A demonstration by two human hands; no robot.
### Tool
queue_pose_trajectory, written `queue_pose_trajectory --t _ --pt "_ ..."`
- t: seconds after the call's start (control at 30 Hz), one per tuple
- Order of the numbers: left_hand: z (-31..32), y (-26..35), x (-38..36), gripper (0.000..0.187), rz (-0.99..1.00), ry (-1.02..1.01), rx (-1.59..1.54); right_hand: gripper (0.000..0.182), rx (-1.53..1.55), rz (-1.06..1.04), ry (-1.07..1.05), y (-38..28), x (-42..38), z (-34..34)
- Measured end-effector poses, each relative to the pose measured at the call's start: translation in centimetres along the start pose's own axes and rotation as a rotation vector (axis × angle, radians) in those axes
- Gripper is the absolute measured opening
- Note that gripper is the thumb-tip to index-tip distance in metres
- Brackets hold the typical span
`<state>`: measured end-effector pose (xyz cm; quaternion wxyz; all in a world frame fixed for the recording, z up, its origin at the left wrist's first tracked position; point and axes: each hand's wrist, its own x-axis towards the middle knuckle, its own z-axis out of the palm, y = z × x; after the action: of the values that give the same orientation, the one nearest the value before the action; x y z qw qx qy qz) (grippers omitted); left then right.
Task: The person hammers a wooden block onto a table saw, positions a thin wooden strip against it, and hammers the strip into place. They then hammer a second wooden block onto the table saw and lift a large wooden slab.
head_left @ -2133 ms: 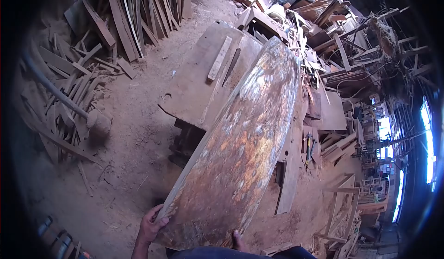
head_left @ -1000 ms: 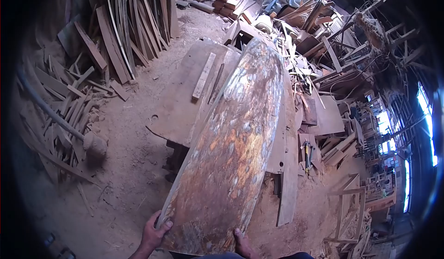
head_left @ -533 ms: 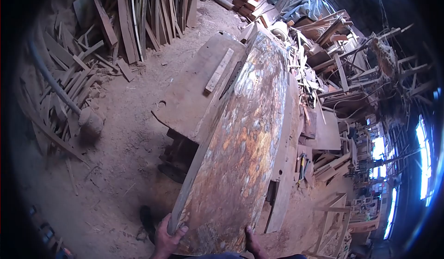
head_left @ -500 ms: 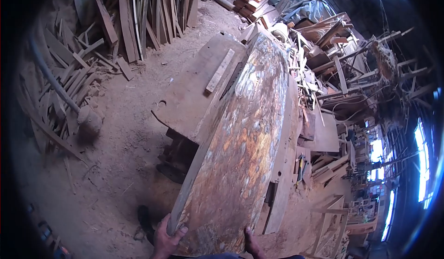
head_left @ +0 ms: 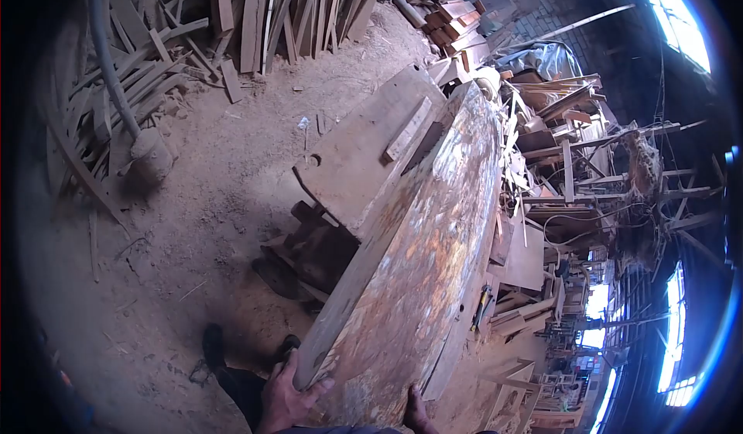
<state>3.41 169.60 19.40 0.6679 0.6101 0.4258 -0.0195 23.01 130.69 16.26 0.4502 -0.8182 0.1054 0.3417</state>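
A long, thick wooden slab (head_left: 418, 264) with a rough, mottled brown and whitish top runs away from me, lying over a flat wooden worktop (head_left: 348, 155). At its near left corner, my left hand (head_left: 288, 397) grips the edge, thumb on top and fingers against the side. My right hand (head_left: 416, 412) holds the near right edge with the thumb showing; its other fingers are hidden below. The slab's pale left side face is visible along its length. A short wood strip (head_left: 407, 130) rests on the worktop, left of the slab.
Boards (head_left: 286, 16) lean upright at the back left, beside heaped offcuts (head_left: 128, 101). A pole stands in a round block (head_left: 151, 155) on the dusty floor (head_left: 209, 225). Scrap wood (head_left: 542, 124) is piled at the right, with a hammer-like tool (head_left: 481, 306) nearer. My dark shoe (head_left: 213, 345) shows below.
The camera view has turned, so the surroundings sit differently. The slab has tilted, showing more of its left side face and covering the dark gap at its right. Both hands keep their hold.
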Motion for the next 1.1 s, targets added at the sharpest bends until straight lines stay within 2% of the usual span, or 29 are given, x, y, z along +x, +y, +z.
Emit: queue_pose_trajectory --t 0.03,0.07,0.1,0.13,0.2,0.23,0.3,0.37,0.4,0.43,0.5,0.6,0.7,0.93,1.1 --pt "-0.2 0.0 0.0 0.117 -0.021 -0.029 0.001 0.088 0.146 0.022 -0.023 -0.5 -0.4 0.7" --pt "-0.4 0.3 0.0 0.119 -0.041 -0.057 0.006 0.093 0.174 0.116 -0.092 -0.5 -0.2 0.5" --pt "-0.6 0.6 -0.1 0.12 -0.059 -0.084 0.016 0.095 0.117 0.081 -0.079 -0.8 -0.7 0.6" --pt "-0.5 0.4 0.0 0.118 -0.029 -0.069 0.025 0.096 0.063 0.043 -0.068 -3.8 -2.0 2.5" --pt "0.0 -0.4 0.0 0.115 0.035 -0.036 0.051 0.099 0.216 0.087 -0.146 -0.6 0.3 1.1" --pt "0.1 -0.5 0.0 0.113 0.095 -0.002 0.085 0.092 0.114 -0.049 -0.058 0.7 1.2 0.0" --pt "0.2 -0.5 -0.1 0.108 0.219 0.062 0.164 0.104 0.261 0.017 -0.139 -5.5 -2.8 4.2" --pt "0.1 0.4 -0.7 0.099 0.306 0.102 0.255 0.105 0.327 0.033 -0.16 -5.9 -3.1 4.2" --pt "0.2 0.8 -1.1 0.095 0.351 0.119 0.306 0.103 0.365 0.004 -0.147 -5.7 -3.0 4.3" --pt "0.4 0.9 -1.2 0.092 0.309 0.102 0.313 0.096 0.396 -0.038 -0.084 -1.2 0.0 2.7" --pt "1.4 0.2 -1.6 0.087 0.223 0.069 0.32 0.087 0.503 -0.067 -0.142 -1.1 -0.1 3.0" --pt "1.6 0.4 -1.6 0.089 0.297 0.076 0.343 0.079 0.64 -0.134 -0.151 -1.8 -0.7 4.1" --pt "0.9 1.2 -1.8 0.091 0.282 0.044 0.408 0.075 0.632 -0.128 -0.146 -4.6 -3.1 5.2" --pt "-0.2 2.6 -1.6 0.09 0.242 0.028 0.509 0.068 0.72 -0.177 -0.138 -2.6 -2.2 6.6" --pt "-2.4 2.2 -0.2 0.086 0.331 0.042 0.528 0.065 0.823 -0.185 -0.141 -1.6 -3.4 9.7"
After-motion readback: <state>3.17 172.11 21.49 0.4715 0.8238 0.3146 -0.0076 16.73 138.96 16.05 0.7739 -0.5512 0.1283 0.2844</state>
